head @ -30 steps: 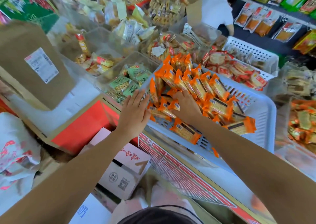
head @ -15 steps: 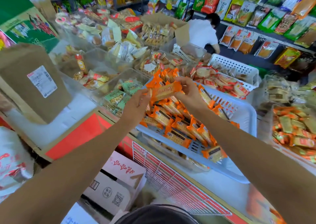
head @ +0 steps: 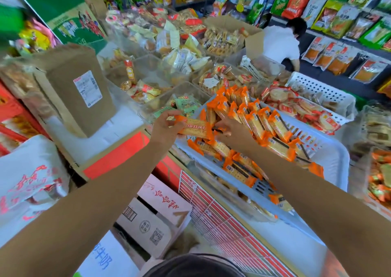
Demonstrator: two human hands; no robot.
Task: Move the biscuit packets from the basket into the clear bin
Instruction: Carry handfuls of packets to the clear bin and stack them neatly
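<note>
A pale perforated basket (head: 332, 162) holds a heap of orange biscuit packets (head: 264, 122). My left hand (head: 167, 126) grips the left end of one orange biscuit packet (head: 196, 128), held level over the basket's left rim. My right hand (head: 232, 131) is at that packet's right end, low over the heap, back of hand up. Its fingertips are hidden, so its grip is unclear. Just beyond my left hand stands a clear bin (head: 151, 107) with green packets inside.
A brown cardboard box (head: 80, 90) stands left of the bin. More clear bins of snacks fill the counter behind. A second white basket (head: 321, 90) with red packets is at the back right. A person in a white shirt (head: 279, 43) bends by the far shelves. Cartons (head: 156, 213) sit below.
Both hands lifted orange packets out of the heap. The packet has since moved left and down toward the clear bin in my left hand, while my right hand sank back to the heap.
</note>
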